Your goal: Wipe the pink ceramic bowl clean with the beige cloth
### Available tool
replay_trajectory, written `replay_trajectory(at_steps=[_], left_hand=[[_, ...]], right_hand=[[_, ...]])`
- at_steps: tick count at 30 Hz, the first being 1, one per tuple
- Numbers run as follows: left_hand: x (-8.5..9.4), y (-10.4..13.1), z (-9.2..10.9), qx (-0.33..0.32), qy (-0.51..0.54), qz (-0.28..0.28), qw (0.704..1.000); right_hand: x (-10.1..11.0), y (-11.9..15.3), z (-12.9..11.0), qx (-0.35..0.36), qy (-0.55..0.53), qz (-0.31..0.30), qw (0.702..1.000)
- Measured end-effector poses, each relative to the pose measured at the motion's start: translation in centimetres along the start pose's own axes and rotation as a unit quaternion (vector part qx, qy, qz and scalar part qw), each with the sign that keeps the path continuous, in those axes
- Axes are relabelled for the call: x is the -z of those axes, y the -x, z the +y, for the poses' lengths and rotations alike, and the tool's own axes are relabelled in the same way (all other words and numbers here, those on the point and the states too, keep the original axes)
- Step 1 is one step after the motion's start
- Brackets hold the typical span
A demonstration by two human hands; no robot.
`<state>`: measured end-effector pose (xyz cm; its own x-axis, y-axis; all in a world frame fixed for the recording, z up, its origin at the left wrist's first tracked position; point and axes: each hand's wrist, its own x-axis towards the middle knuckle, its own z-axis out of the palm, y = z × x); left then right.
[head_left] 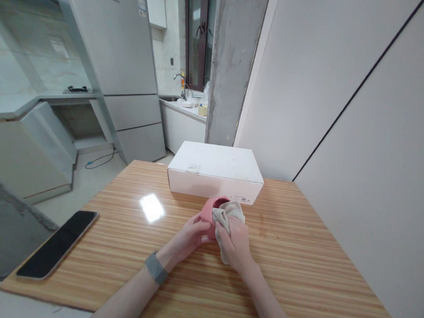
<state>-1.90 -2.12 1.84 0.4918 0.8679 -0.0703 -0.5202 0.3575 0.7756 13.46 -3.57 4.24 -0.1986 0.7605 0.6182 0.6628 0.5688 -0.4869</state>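
My left hand (191, 234) is closed around the side of a pink cup (208, 209), which is tilted so that its dark opening faces up and to the right. A light grey-beige cloth (232, 210) is bunched in my right hand (237, 242) at the cup's rim, and part of it hangs down below my fingers. The cloth covers much of the cup's right side, so I cannot tell how far it reaches inside. Both hands are just above the wooden table (284, 262), in front of the white box.
A closed white box (217, 162) stands at the table's far edge. At the left edge lies a black-screened phone (58, 245). A white wall (363, 141) runs along the right. Behind are a grey pillar (234, 63), a fridge (114, 48) and a sink counter (186, 110).
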Motion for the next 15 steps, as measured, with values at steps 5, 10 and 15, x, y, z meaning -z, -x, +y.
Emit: replay_trajectory(at_steps=[5, 10, 15], left_hand=[[-0.9, 0.1, 0.1, -0.029, -0.032, -0.037, 0.998], [-1.2, -0.2, -0.1, -0.059, 0.003, -0.044, 0.997], [-0.5, -0.4, -0.6, -0.032, 0.031, 0.003, 0.999]], right_hand=[[0.1, 0.2, 0.1, -0.080, -0.023, 0.048, 0.995], [-0.1, 0.3, -0.5, -0.112, -0.092, 0.061, 0.988], [-0.8, 0.8, -1.0, -0.142, -0.146, 0.059, 0.977]])
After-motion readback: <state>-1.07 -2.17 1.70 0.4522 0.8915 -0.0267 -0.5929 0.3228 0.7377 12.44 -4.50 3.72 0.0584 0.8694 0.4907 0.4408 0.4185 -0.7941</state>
